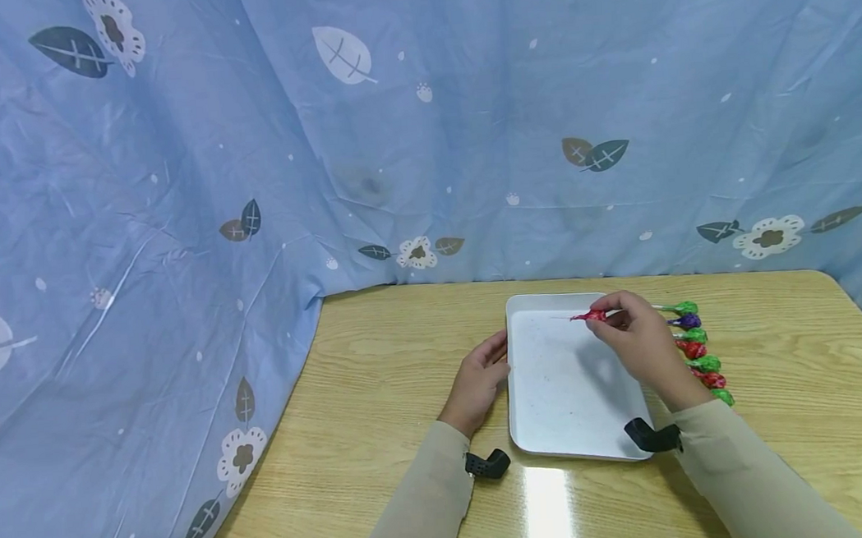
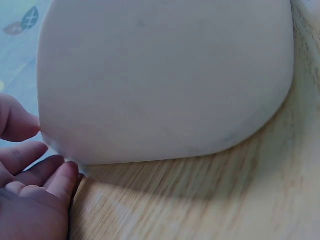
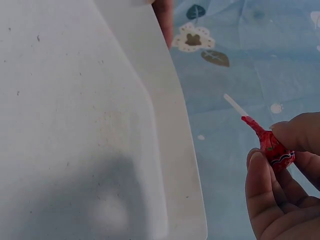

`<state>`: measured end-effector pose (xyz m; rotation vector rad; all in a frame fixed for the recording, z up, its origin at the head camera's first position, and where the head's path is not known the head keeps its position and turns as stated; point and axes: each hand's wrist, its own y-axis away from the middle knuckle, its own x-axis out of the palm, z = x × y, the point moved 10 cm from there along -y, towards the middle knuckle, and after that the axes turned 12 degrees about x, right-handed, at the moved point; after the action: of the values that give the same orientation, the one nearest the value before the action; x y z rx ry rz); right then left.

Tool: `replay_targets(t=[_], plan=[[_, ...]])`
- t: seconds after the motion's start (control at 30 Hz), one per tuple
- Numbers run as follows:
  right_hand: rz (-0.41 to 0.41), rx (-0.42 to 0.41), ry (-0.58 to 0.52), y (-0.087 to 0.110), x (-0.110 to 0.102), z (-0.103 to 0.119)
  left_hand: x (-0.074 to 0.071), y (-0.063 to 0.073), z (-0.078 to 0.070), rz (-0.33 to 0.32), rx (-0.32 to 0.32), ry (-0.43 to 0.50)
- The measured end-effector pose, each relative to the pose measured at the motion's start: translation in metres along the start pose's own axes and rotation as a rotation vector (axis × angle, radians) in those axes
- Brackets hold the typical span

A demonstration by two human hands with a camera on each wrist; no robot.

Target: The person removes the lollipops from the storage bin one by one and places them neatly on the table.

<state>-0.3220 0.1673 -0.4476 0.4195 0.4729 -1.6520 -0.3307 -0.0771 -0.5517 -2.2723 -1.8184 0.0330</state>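
Observation:
My right hand [image 1: 637, 343] pinches a red-wrapped lollipop [image 3: 275, 150] by its candy end, between thumb and fingertips. In the head view the lollipop is above the far right part of a white tray [image 1: 557, 385], its thin stick pointing left. The left hand [image 1: 478, 381] holds the tray's left side, thumb and curled fingers at the edge. In the left wrist view its fingers [image 2: 62, 182] touch the tray's outer wall near a corner. Nothing lies on the visible tray floor.
Right of the tray, several wrapped lollipops form a column on the wooden table [image 1: 384, 346]: green [image 1: 705, 363], red [image 1: 694, 349] and purple [image 1: 688, 321] ones. The right forearm partly covers them. A blue patterned cloth [image 1: 467, 135] hangs behind and to the left.

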Motion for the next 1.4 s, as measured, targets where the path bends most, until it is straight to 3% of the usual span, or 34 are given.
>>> replay_targets(t=[0.6, 1.4], plan=[[0.028, -0.017, -0.077, 0.024, -0.016, 0.009, -0.001, -0.001, -0.001, -0.001, -0.006, -0.008], [-0.046, -0.019, -0.086, 0.049, -0.052, -0.006, 0.002, 0.0, -0.002, 0.002, 0.007, 0.0]])
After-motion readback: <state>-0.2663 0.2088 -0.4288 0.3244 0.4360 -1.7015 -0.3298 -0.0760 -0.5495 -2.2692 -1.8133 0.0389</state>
